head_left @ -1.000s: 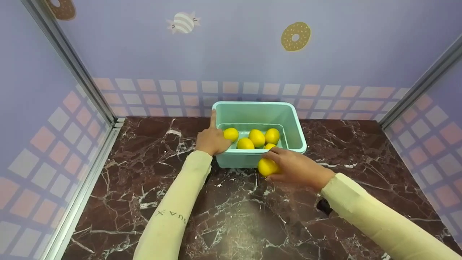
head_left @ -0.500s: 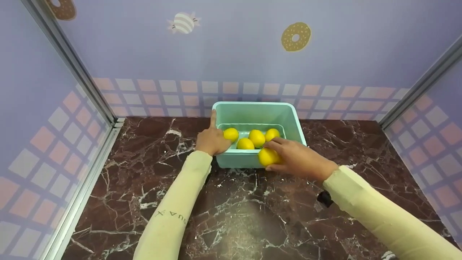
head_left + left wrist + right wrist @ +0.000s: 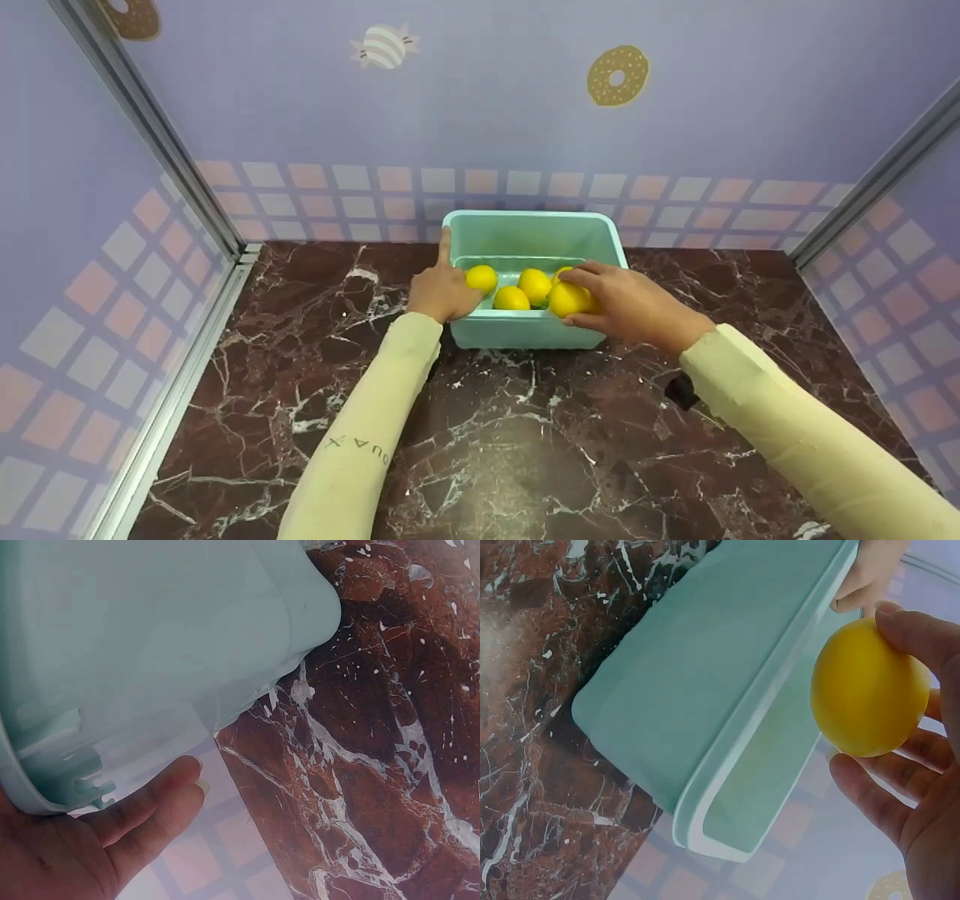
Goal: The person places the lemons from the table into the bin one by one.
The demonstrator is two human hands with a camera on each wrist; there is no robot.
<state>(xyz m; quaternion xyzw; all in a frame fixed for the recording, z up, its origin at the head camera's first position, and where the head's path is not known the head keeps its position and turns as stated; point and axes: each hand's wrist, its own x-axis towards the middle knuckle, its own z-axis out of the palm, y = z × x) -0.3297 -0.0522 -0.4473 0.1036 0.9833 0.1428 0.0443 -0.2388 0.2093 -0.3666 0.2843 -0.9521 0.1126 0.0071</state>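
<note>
A mint-green plastic bin (image 3: 525, 330) stands near the back wall, with several lemons in it, among them a front lemon (image 3: 512, 298) and a left lemon (image 3: 481, 279). My left hand (image 3: 442, 291) holds the bin's left rim, its index finger straight along the edge; in the left wrist view two fingers (image 3: 157, 814) extend along the outside wall. My right hand (image 3: 637, 304) grips another lemon (image 3: 870, 688) between thumb and fingers, over the bin's front rim toward the right. The held lemon and the hand partly cover a lemon behind them in the head view.
The bin rests on a dark red marbled tabletop (image 3: 495, 450). Behind it rises a lilac wall (image 3: 495, 112) with a checkered band, and metal-framed panels flank both sides. A small black object (image 3: 681, 391) shows under the right sleeve.
My right hand has carried its lemon up from in front of the bin's front wall to over the rim, shifting slightly right. My left hand has stayed on the bin.
</note>
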